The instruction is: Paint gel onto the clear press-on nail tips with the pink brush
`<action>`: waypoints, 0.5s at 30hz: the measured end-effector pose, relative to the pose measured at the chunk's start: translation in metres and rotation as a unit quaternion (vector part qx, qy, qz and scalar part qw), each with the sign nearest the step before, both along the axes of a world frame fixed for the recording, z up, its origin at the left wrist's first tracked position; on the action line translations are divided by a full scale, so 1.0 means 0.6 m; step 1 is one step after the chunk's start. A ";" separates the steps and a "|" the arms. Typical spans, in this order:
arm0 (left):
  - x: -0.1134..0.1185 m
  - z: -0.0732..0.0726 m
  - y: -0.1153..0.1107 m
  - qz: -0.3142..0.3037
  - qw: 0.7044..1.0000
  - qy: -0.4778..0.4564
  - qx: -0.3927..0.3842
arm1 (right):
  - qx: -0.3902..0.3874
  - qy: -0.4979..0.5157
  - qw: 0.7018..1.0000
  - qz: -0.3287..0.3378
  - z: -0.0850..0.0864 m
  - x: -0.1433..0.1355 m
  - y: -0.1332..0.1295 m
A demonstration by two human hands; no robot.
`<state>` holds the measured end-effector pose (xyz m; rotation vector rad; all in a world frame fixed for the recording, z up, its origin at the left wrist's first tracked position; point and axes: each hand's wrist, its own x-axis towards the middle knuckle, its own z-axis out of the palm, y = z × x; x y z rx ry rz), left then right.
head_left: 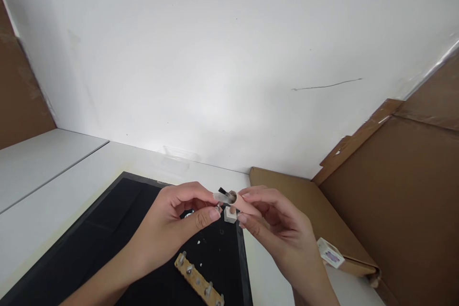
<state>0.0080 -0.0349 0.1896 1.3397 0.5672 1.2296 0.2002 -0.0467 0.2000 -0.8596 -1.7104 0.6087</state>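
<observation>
My left hand pinches a small shiny metal piece between thumb and forefinger. Just above it, a pale translucent flat piece meets the fingertip; whether it is joined to the metal I cannot tell. My right hand is closed on a pink tube whose dark, round open end faces left. A short black tip sticks up beside that opening, against the translucent piece. Behind the fingers stands a small white block, partly hidden. The hands nearly meet above the black mat's right edge.
Below the hands, a yellowish strip with several metal and translucent pegs lies on the black mat, near some white crumbs. A cardboard box stands at right, with a small white labelled box by it. A white wall rises behind.
</observation>
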 end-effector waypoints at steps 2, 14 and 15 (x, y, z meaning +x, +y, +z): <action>0.000 -0.002 0.001 -0.004 1.000 0.000 -0.004 | 0.035 -0.016 0.999 -0.021 0.001 -0.001 -0.001; 0.000 -0.006 0.005 -0.038 0.996 -0.033 -0.068 | 0.207 -0.113 0.969 -0.071 -0.003 -0.005 -0.004; 0.000 -0.005 0.006 -0.042 0.996 -0.034 -0.071 | 0.221 -0.122 0.964 -0.077 -0.003 -0.005 -0.004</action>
